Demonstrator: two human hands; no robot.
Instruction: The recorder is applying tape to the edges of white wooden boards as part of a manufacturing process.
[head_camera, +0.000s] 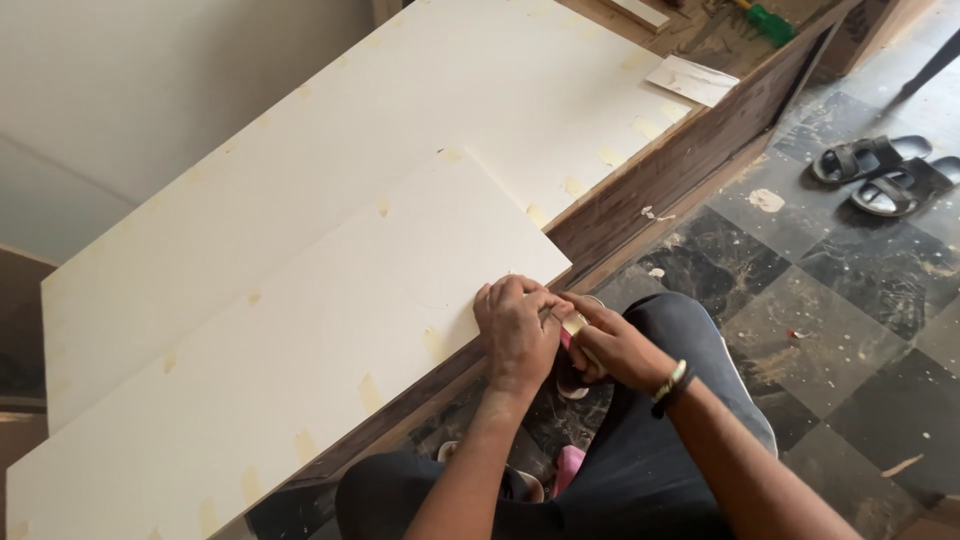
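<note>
- Our hands meet at the near edge of the upper white laminate sheet (330, 300), where a strip of masking tape (574, 323) (pale tan, mostly hidden between the fingers) sits just off the sheet's corner.
- Our left hand (517, 330) curls over the sheet's edge, fingers bent and pressing down; we judge it is pinching the tape's free end against the board.
- Our right hand (612, 345), wristband (671, 381) showing, is clenched around the tape from the other side; something pink shows beneath it, too hidden to name.
- To do this well, we would keep the left fingers firm on the edge so the sheet stays flush, and pull the tape taut before pressing it flat.
- More tape tabs (369, 391) already line that edge and the edge of the lower white panel (330, 140) behind.
- Both sheets lie on a dark wood-grain cabinet side (660, 180).
- Well apart, on the chequered stone floor (850, 330), lie black sandals (885, 172); a green-handled tool (768, 22) rests at the top.
</note>
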